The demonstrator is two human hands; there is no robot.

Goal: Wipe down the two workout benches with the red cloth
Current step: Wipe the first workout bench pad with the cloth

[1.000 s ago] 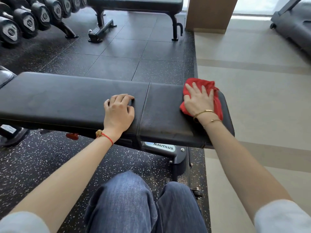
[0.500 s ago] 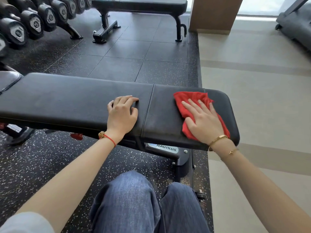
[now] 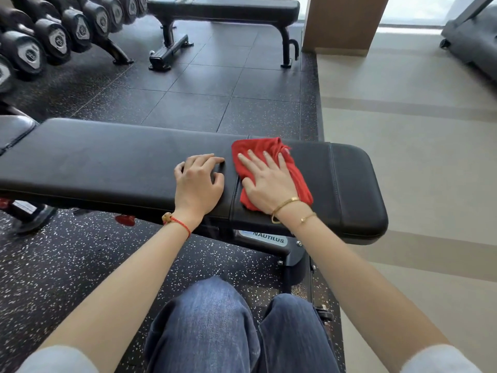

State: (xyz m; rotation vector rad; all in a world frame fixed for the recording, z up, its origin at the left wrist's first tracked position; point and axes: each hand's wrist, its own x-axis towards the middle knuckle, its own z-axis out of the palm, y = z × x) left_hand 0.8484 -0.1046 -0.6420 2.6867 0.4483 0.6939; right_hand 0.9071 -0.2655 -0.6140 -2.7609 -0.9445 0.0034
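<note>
My right hand (image 3: pixel 269 184) lies flat, fingers straight and spread, pressing the red cloth (image 3: pixel 271 173) onto the near bench (image 3: pixel 107 162), my counter here; that grip pinches nothing, it only bears down. The cloth sits on the seat pad right beside the seam, bunched at its far edge. My left hand (image 3: pixel 199 181) rests just across that seam on the long pad, fingers loosely bent, holding nothing. The risk I see: with no pinch on it, the cloth could ball up further or slide out from under my palm, so I would rub bare skin over the pad. The seam could snag it too. My left hand lies in the cloth's path along the long pad and must shift. Beyond the counter stand the second bench (image 3: pixel 223 9), not yet reached, and a dumbbell rack (image 3: pixel 53 36) to its left; my knees (image 3: pixel 236 332) sit below the counter's near edge.
</note>
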